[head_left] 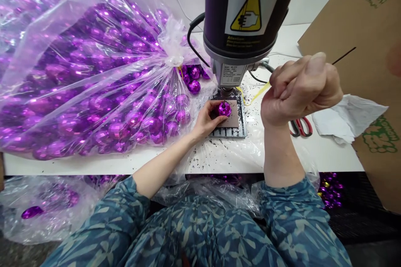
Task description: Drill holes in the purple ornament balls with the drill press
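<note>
We appear to be positioning a shiny purple faceted ball below a black cylindrical machine head
Our left hand pinches it on a brown square board; at right, our right hand is curled closed, its grip unclear; the next move seems to call for steady fingers; the white warning label reads "Attention", finer print illegible

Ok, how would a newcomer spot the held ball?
Find the big black machine. Below it is a brown board. Over the board is the purple ball, set apart from the other balls by the left hand gripping it.
</note>
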{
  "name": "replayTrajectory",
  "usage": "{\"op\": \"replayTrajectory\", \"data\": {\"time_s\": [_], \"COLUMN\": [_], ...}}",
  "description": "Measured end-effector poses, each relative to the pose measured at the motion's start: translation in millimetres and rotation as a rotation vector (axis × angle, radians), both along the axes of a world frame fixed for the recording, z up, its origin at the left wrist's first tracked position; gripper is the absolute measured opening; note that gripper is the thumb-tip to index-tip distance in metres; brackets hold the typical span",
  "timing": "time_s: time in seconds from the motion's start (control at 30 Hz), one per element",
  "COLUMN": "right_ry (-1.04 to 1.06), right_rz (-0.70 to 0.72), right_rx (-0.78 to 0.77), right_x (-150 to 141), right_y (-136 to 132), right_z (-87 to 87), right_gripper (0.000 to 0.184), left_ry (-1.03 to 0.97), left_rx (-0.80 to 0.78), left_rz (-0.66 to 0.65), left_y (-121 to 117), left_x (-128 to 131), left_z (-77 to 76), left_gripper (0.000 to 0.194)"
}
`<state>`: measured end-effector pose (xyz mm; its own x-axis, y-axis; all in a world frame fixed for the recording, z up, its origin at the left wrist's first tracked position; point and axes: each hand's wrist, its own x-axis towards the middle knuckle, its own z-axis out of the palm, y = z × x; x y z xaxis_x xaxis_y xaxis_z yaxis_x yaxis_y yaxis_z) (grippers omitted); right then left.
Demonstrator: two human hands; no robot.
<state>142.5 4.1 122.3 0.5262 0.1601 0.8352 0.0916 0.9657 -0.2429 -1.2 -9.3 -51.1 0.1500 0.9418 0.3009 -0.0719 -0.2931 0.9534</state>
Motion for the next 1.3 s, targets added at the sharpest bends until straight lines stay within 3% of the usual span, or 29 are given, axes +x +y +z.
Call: {"op": "replayTrajectory", "data": {"time_s": [0.2,0.43,0.53,0.63,0.73,0.83,0.97,1.1,1.2,1.3], "right_ry": [0.026,0.135,0.166,0.07,-0.002,0.001,0.014,0.001,-0.011,-0.016], "right_rz": [-0.045,-0.103,-0.105,-0.059,0.027,0.077,0.111,0.17,0.132,0.112], "right_rx": [0.144,-0.023,0.005,0.1,0.098,0.011,-0.132,-0.098,-0.155,-0.196], "right_x": [0,4,8,10,6,0,-3,-1,1,3], "right_y": [12,10,16,17,8,-3,-7,-4,-3,-3], "right_z": [-11.5,-28.7,-40.1,-45.1,-29.3,4.0,36.9,38.5,34.3,33.2], "right_gripper": [0.063,0.059,0.059,0.058,0.058,0.064,0.056,0.049,0.047,0.049], "left_ry": [0.027,0.026,0.034,0.041,0.03,0.027,0.05,0.166,0.244,0.191], "left_rx": [-0.014,0.0,0.004,-0.003,-0.007,-0.027,-0.02,0.043,0.12,0.172], "left_rz": [0.02,0.012,0.017,0.026,0.016,0.009,0.029,0.025,0.03,0.152], "left_y": [-2,-1,-1,-2,-2,-1,-5,-27,-42,-30], "left_x": [0,0,0,0,0,0,-1,-7,-14,-23], "left_z": [2.2,1.8,2.6,3.3,4.3,5.7,9.4,19.5,31.9,45.2], "left_gripper": [0.06,0.059,0.06,0.06,0.058,0.057,0.057,0.051,0.038,0.02]}}
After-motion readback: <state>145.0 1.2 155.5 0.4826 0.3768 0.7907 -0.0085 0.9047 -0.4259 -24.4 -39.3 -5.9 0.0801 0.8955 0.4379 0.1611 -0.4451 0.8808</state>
